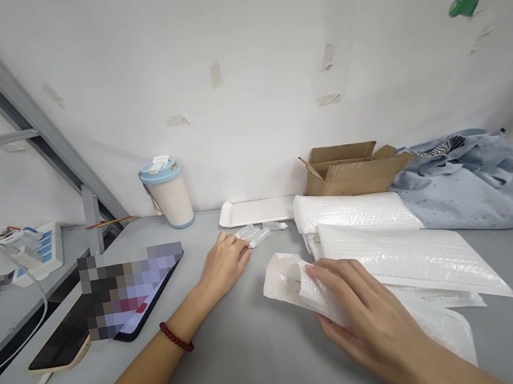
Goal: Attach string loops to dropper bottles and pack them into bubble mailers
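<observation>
My left hand (223,261) reaches across the grey table (245,358), its fingers curled on a small clear plastic piece (255,237) among a few lying together. A dark red bead bracelet (176,337) sits on that wrist. My right hand (363,317) grips a white bubble-wrap pouch (297,287) by its side, the pouch's open mouth facing left. The pouch lies at the front of a stack of white bubble-wrap pouches (394,247).
A cup with a blue lid (168,193) stands by the white wall. A white tray (257,210), an open cardboard box (354,169) and a blue cloth (474,182) lie at the back. A tablet (142,290) and a charging phone (60,346) lie left.
</observation>
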`<state>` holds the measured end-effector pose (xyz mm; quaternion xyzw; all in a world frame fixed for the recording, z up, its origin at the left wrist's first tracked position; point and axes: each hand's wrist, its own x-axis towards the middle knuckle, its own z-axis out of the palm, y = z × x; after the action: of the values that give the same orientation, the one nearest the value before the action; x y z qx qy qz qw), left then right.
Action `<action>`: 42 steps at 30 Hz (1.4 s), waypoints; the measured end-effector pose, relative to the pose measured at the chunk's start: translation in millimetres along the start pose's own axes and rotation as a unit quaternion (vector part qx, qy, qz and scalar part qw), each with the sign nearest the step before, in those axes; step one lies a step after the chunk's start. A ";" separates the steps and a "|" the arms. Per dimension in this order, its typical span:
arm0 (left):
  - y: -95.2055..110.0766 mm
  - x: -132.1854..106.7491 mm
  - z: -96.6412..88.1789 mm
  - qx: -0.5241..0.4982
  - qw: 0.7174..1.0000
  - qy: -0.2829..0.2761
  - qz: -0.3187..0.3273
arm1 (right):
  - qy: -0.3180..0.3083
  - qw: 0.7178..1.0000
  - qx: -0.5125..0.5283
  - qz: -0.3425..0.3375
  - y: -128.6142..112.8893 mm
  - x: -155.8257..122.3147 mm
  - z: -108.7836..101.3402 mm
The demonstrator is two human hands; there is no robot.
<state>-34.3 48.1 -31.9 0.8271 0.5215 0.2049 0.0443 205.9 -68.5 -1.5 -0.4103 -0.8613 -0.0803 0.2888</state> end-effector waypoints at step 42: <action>65.3 -24.8 -26.4 -0.624 0.698 -0.317 -0.150 | -0.076 0.942 0.231 0.233 9.2 9.0 -2.6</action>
<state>1.4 -7.0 3.6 0.5368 0.3458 0.1996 0.7433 209.5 -57.5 4.8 -0.5267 -0.7555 0.2217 0.3203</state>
